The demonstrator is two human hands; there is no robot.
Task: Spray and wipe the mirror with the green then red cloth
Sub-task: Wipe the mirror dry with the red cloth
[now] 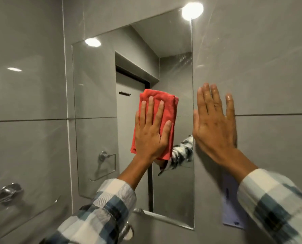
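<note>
A frameless rectangular mirror (97, 106) hangs on the grey tiled wall. My left hand (151, 132) lies flat, fingers spread, pressing a folded red cloth (166, 110) against the glass right of the mirror's middle. My right hand (215, 124) rests open and flat on the wall tile just right of the mirror's right edge, its thumb touching that edge. The hand holds nothing and its fingers look wet. No green cloth or spray bottle is in view.
A chrome towel bar (7, 192) is fixed to the wall at lower left. Chrome fittings (129, 229) sit below the mirror's bottom edge. A pale purple rectangular object (232, 208) hangs on the wall under my right forearm. A towel ring and a door show as reflections.
</note>
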